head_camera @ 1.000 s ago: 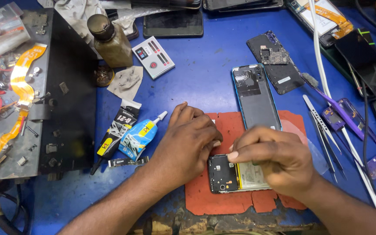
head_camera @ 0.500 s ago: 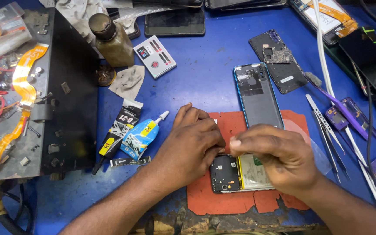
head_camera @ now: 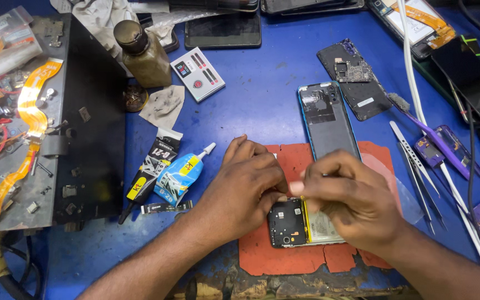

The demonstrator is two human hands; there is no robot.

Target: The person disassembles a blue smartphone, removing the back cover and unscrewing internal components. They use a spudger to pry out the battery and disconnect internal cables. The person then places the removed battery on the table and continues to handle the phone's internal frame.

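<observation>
An opened phone (head_camera: 301,223) with its black board and pale battery exposed lies on a red mat (head_camera: 284,258). My left hand (head_camera: 240,186) rests on the phone's upper left edge, fingers curled down on it. My right hand (head_camera: 351,200) covers the phone's right half, thumb and fingers pinched together over the battery's top; what they pinch is hidden. A blue-rimmed phone back cover (head_camera: 327,119) lies just beyond my hands, partly on the mat.
Two glue tubes (head_camera: 165,172) lie left of my hands. A black metal box (head_camera: 84,122) with orange flex cables stands at the left. A brown bottle (head_camera: 143,53), a small tester card (head_camera: 197,73), tweezers (head_camera: 415,166), a white cable (head_camera: 423,111) and other phone parts surround the mat.
My right hand has lifted slightly and pinched its fingers together over the battery. My left hand stayed on the phone's edge.
</observation>
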